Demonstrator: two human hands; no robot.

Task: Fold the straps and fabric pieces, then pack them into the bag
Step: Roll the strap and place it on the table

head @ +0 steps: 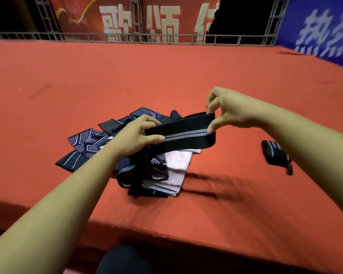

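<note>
A black strap with a grey stripe (186, 135) is held stretched above the pile. My left hand (136, 135) grips its left end. My right hand (230, 111) pinches its right end between thumb and fingers. Below lies a pile of dark patterned fabric pieces (91, 139) and more straps. A pale pink fabric piece or bag (176, 167) lies under the pile; I cannot tell which. A folded black strap with grey stripes (275, 154) lies apart on the right.
Everything rests on a red-covered platform (166, 76). Its front edge runs near my body at the bottom. A metal rail (127, 37) and red and blue banners stand at the back.
</note>
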